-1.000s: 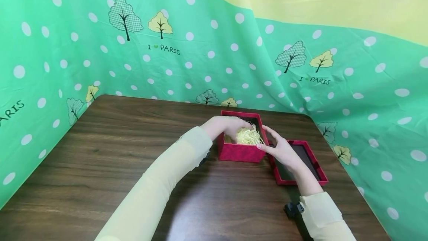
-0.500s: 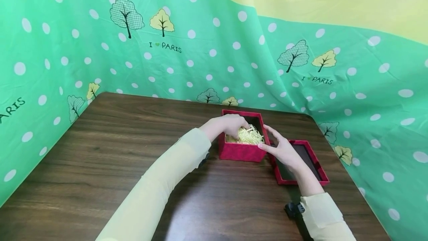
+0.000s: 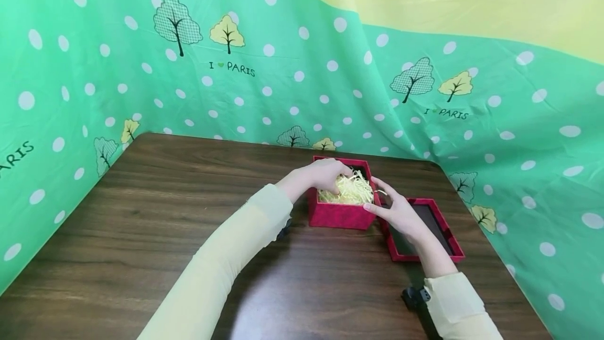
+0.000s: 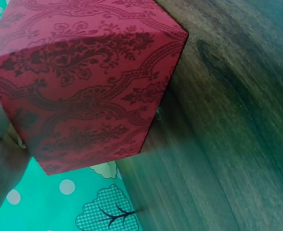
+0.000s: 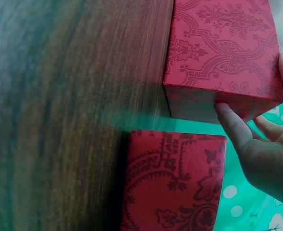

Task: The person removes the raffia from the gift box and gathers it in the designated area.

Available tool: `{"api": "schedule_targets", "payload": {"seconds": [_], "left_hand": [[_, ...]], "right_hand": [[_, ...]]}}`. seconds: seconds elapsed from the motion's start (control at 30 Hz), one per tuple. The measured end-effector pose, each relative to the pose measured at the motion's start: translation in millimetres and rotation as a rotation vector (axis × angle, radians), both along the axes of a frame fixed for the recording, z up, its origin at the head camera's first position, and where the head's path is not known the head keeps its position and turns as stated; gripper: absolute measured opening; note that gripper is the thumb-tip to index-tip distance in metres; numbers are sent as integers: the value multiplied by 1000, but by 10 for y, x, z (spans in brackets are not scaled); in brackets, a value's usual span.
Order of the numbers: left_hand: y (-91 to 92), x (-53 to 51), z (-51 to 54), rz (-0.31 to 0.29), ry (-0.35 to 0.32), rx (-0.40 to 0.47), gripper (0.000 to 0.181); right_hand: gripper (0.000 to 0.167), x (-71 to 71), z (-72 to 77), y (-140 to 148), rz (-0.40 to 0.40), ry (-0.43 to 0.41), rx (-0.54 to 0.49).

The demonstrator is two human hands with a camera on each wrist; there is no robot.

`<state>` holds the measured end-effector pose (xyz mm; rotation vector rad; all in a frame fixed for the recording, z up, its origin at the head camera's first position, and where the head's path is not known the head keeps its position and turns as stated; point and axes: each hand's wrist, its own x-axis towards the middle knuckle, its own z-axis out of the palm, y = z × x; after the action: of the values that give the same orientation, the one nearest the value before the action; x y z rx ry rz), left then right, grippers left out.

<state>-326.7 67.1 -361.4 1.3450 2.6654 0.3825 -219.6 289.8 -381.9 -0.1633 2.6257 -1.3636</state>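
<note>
Into the red box (image 3: 342, 216), right of centre on the table (image 3: 165, 214), goes the left hand (image 3: 324, 173), fingers down among pale shreds (image 3: 356, 191); can't tell if it grips any! Against the box's right side, the right hand (image 3: 398, 214) rests loosely spread, not closed round it; next, a shallow red lid (image 3: 448, 231) lies hollow-side up.

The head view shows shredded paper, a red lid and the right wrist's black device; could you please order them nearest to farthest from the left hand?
1. Shredded paper: in the red box, at the left hand.
2. Red lid: right of the box.
3. Black device: lower right.
</note>
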Motion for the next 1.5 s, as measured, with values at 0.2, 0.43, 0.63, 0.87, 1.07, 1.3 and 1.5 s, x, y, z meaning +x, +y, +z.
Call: {"api": "schedule_targets", "payload": {"seconds": [0.2, 0.43, 0.63, 0.87, 1.07, 1.3, 1.5], "left_hand": [[-30, 26, 85, 20, -2, 51, 51], [-58, 49, 194, 9, -9, 103, 42], [-87, 81, 355, 27, 27, 134, 48], [-160, 101, 501, 61, 41, 161, 49], [-234, 133, 642, 47, 9, 203, 47], [-357, 213, 853, 87, 41, 204, 47], [-490, 314, 1045, 110, 68, 203, 46]], "right_hand": [[86, 15, 15, -3, 3, 7, 9], [89, 20, 36, -19, 3, 18, 25], [94, 7, 25, -17, -26, 12, 61], [92, 11, 23, -26, -24, 28, 69], [89, 21, 24, -26, -15, 44, 41], [90, 7, 12, -20, -11, 33, 27], [85, -3, 11, -28, 7, 40, 16]]}}
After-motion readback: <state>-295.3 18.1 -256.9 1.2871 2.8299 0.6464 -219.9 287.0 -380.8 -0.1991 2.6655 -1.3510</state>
